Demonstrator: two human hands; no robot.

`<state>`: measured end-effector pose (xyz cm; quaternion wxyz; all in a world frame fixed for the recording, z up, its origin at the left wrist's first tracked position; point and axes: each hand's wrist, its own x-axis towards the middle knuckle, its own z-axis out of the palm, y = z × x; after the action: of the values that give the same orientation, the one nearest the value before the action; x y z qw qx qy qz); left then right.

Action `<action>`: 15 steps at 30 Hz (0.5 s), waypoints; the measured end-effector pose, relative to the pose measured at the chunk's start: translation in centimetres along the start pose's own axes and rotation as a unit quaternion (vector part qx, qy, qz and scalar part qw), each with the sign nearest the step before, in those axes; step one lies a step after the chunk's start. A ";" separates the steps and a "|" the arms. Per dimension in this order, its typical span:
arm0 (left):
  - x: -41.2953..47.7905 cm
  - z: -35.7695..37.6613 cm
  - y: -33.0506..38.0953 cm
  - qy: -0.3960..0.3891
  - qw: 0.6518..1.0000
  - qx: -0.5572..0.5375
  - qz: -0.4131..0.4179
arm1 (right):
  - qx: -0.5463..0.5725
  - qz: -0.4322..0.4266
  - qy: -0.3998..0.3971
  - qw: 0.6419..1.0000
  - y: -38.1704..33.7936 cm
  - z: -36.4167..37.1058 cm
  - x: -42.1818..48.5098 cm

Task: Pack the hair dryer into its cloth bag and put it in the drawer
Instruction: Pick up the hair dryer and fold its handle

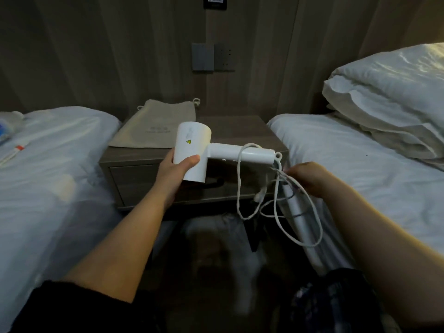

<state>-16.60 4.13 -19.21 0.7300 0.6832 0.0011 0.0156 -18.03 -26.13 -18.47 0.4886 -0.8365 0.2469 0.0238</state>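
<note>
My left hand (176,168) grips the barrel of a white hair dryer (193,147), held in the air in front of the nightstand with its handle pointing right. Its white cord (242,188) hangs in loose loops below the handle end. My right hand (310,177) pinches a bunch of cord loops just right of the handle. The beige cloth drawstring bag (153,127) lies flat on the nightstand top, behind the dryer. The drawer (134,181) in the nightstand front is shut; its dark handle shows partly below the dryer.
The wooden nightstand (230,129) stands between two white beds, the left bed (48,164) and the right bed (360,164). Stacked pillows (389,97) lie on the right bed. Small items (14,150) lie at the left bed's edge. Wall sockets (212,57) sit above.
</note>
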 end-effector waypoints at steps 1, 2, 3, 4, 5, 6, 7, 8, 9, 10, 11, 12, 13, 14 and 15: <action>-0.1 0.0 -0.2 0.002 1.000 -0.004 0.003 | -0.113 -0.010 0.000 0.994 0.4 -0.5 0.0; -0.2 0.1 -0.4 -0.002 1.000 -0.006 0.004 | -0.217 -0.012 -0.013 0.976 0.8 -0.9 -0.1; -0.2 0.1 -0.5 -0.007 1.000 -0.001 0.006 | -0.284 -0.012 -0.028 0.958 1.2 -1.0 -0.2; -0.2 0.3 -0.6 -0.012 1.000 0.016 0.013 | -0.284 -0.004 -0.027 0.958 1.8 -0.9 -0.2; -0.1 0.4 -0.7 -0.012 0.999 0.039 0.023 | -0.237 0.009 -0.016 0.971 2.4 -0.7 0.0; 0.0 0.7 -0.8 -0.009 0.997 0.064 0.036 | -0.155 0.020 0.002 0.988 2.9 -0.4 0.3; 0.0 0.9 -0.8 -0.007 0.995 0.085 0.046 | -0.071 0.026 0.023 0.997 3.3 0.0 0.6; 0.0 1.1 -0.9 -0.007 0.993 0.104 0.053 | 0.015 0.031 0.038 0.999 3.9 0.4 0.9; 0.0 1.2 -1.0 -0.008 0.991 0.120 0.058 | 0.088 0.032 0.054 0.994 4.4 0.7 1.1; 0.0 1.2 -1.1 -0.008 0.989 0.135 0.061 | 0.149 0.028 0.074 0.986 4.9 0.9 1.2; 0.0 1.1 -1.2 -0.006 0.987 0.150 0.065 | 0.196 0.019 0.095 0.976 5.3 0.9 0.9; 0.1 0.9 -1.2 0.001 0.984 0.162 0.070 | 0.230 0.001 0.117 0.966 5.5 0.8 0.7; 0.2 0.5 -1.2 0.009 0.982 0.173 0.075 | 0.251 -0.027 0.138 0.958 5.5 0.6 0.4; 0.2 0.1 -1.2 0.017 0.979 0.185 0.082 | 0.262 -0.063 0.156 0.950 5.3 0.4 0.1; 0.2 -0.2 -1.2 0.023 0.976 0.197 0.090 | 0.273 -0.101 0.162 0.943 4.8 0.2 -0.3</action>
<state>-16.37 4.29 -20.39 0.5761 0.8106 -0.0407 0.0963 -20.39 -27.79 -22.38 0.6514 -0.6842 0.2343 -0.2298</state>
